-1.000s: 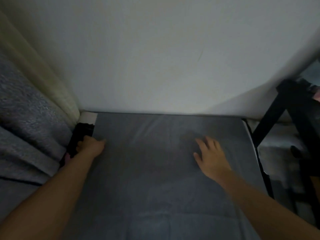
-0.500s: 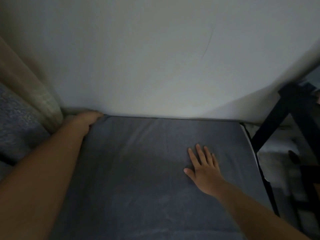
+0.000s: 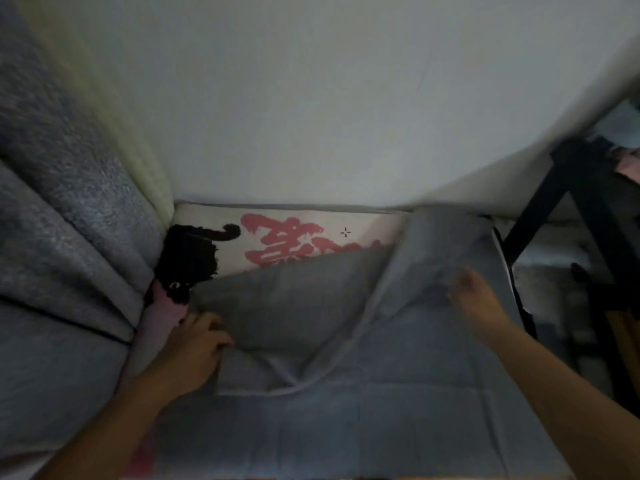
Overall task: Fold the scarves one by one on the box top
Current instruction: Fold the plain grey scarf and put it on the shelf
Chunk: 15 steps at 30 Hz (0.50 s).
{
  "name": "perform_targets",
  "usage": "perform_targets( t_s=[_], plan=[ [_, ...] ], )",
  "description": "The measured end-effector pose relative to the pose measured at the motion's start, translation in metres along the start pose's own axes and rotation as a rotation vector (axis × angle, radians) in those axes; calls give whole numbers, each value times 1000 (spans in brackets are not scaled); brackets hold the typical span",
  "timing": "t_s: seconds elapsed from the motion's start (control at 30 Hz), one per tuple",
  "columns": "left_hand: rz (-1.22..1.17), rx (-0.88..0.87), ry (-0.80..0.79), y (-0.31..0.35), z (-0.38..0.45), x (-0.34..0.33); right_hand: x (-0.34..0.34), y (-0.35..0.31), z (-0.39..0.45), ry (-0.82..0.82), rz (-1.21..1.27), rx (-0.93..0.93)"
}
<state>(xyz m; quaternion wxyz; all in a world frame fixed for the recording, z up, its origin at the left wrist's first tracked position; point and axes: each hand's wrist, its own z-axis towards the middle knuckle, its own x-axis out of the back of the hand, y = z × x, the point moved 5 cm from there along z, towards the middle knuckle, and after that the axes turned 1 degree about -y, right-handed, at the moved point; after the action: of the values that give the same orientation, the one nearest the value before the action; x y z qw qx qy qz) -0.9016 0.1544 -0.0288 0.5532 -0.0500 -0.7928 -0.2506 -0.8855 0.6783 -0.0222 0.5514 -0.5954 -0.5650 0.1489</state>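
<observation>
Head view: a grey scarf (image 3: 346, 341) is shown partway through its first fold on the box top (image 3: 377, 226), where the far left corner is drawn toward the near edge by the left hand (image 3: 194, 348), its fingers curled in a grip round the gathered cloth. The right hand (image 3: 474, 299), blurred, is seen at a raised flap on the right; whether its grip is pinched on the fabric or merely laid against it cannot be told. The fold is judged barely begun: no edges are yet matched, and no finished scarf is visible. The cloth is soft, matte and thin, falling in loose ridges and a curved near hem. A pale surface printed with large pink characters (image 3: 284, 244) and a black cat figure (image 3: 190, 261) is uncovered beneath it. A coarse, flecked grey blanket (image 3: 69, 237) is banked at the left, a plain white wall (image 3: 311, 98) stands behind, and a black frame (image 3: 568, 216) is seen at the right.
</observation>
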Motion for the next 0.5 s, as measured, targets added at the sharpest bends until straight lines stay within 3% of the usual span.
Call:
perform_targets(
  t_s=[0.1, 0.17, 0.23, 0.3, 0.4, 0.5],
  plan=[
    [142, 203, 136, 24, -5, -10, -2, 26, -25, -43, 45, -235],
    [43, 188, 201, 77, -7, -7, -4, 30, -31, -40, -156, -184],
    [-4, 51, 140, 125, -10, -27, -9, 15, -34, -30, -472, 78],
    [112, -14, 45, 146, -14, -51, -32, -11, -41, -125, -777, 495],
    [263, 2, 23, 145, -19, -64, -81, -35, -54, -461, -1207, 1102],
    [318, -8, 66, 138, -16, -66, -112, -52, -58, -773, -1498, 1346]
  ],
)
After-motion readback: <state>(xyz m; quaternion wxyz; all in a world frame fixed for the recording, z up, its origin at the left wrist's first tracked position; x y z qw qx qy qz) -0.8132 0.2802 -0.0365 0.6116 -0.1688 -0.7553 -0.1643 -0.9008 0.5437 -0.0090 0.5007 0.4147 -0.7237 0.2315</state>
